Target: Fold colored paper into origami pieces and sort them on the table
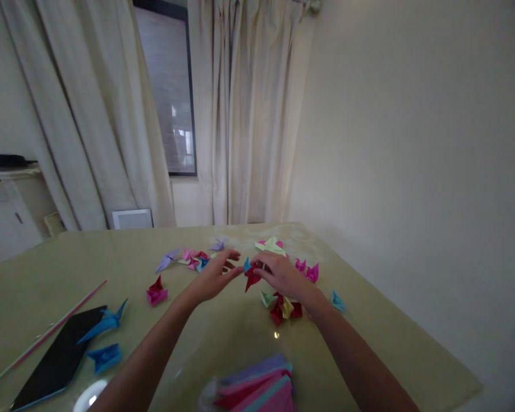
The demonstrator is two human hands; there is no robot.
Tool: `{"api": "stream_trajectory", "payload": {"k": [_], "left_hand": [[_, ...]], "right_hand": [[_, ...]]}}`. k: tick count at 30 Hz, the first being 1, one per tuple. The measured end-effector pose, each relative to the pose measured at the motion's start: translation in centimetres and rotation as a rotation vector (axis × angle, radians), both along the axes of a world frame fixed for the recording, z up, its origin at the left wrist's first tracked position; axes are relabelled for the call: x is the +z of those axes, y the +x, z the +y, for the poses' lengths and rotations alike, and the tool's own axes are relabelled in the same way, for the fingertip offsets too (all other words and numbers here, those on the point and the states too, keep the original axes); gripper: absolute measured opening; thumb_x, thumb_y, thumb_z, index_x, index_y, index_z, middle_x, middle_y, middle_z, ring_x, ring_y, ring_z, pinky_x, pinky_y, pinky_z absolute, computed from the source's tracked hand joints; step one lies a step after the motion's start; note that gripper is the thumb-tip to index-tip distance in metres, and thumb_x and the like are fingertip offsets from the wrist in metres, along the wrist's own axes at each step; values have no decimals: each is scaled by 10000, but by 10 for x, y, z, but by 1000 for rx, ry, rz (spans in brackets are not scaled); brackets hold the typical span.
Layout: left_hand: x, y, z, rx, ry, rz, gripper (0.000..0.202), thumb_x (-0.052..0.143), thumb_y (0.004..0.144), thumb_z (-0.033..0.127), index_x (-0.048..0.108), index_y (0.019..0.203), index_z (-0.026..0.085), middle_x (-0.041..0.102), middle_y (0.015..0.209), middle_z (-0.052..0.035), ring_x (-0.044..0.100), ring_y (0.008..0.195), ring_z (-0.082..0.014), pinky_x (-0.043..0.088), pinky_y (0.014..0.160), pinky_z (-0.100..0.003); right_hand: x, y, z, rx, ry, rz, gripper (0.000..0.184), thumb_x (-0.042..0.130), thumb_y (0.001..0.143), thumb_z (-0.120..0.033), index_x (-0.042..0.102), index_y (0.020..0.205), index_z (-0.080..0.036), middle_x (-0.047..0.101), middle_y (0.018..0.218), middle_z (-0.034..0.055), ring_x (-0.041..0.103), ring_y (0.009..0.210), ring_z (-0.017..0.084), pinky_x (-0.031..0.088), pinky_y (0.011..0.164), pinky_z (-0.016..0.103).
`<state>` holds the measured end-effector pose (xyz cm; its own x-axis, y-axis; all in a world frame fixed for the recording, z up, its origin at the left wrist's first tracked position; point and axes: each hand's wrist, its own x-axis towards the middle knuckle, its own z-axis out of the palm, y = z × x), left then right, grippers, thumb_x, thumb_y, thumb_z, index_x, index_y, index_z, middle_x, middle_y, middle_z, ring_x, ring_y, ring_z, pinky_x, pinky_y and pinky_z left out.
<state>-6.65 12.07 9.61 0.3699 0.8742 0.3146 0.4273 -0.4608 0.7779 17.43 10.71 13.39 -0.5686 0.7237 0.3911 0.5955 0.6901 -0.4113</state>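
Observation:
My right hand (278, 273) pinches a red folded-paper origami piece (252, 279) above the middle of the table. A small blue paper tip (246, 265) shows beside the red one; whether it is a separate piece I cannot tell. Close by on the left, my left hand (218, 276) has its fingers spread, with a fingertip near the blue tip. Below my right hand lies a cluster of red, yellow and pale green origami (285, 309). Pink, red and blue folded pieces (193, 258) sit beyond my left hand.
A red-and-pink origami piece (157, 293) lies left of centre. Two blue ones (105, 359) rest by a black flat object (62, 357) and a long thin stick (51, 330). Blurred coloured paper (257, 389) is near me. Magenta pieces (308, 270) lie right, before the wall (412, 171).

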Motion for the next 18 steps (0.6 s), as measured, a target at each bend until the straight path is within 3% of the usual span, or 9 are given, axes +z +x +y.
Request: {"api": "stream_trajectory", "payload": {"k": [3,5,7,10,15,18], "left_hand": [[-26,-35,44,375,123,341,337,636,921,304,647,1229,168,691,1291,-172,649,1225,-306,484,1080,-470],[-46,-56,65,498,127,578,348,678,874,229,659,1217,168,675,1318,-178,593,1303,-330,419,1140,-491],[-63,-70,79,508,83,676,345,665,871,179,655,1216,172,670,1325,-163,592,1301,-300,427,1129,-436],[-77,-79,88,480,25,665,305,563,914,135,662,1200,176,682,1289,-135,647,1198,-237,479,1043,-344],[-81,-84,92,396,-8,710,202,554,883,161,728,975,202,738,1173,-104,672,1153,-266,488,1016,-366],[-78,-89,92,375,-57,678,223,531,911,241,740,981,209,764,1108,-98,704,1083,-278,511,966,-378]], "right_hand": [[9,12,27,-117,-12,-119,101,688,958,-154,730,1048,-171,756,981,55,673,886,186,445,802,274],[11,22,41,-196,-31,-159,97,696,946,-161,721,1039,-175,750,926,38,664,832,177,414,738,258],[9,30,50,-251,-72,-183,88,702,938,-167,711,1024,-183,743,883,24,659,791,171,390,695,248],[2,38,57,-256,-147,-220,62,710,930,-167,696,987,-187,740,848,14,655,759,166,377,673,241],[-10,37,66,-219,-216,-199,71,687,939,-161,678,1006,-186,747,900,26,658,793,169,384,682,239],[-14,35,70,-226,-214,-240,28,679,946,-180,681,973,-184,740,909,35,650,810,175,376,687,247]]}}
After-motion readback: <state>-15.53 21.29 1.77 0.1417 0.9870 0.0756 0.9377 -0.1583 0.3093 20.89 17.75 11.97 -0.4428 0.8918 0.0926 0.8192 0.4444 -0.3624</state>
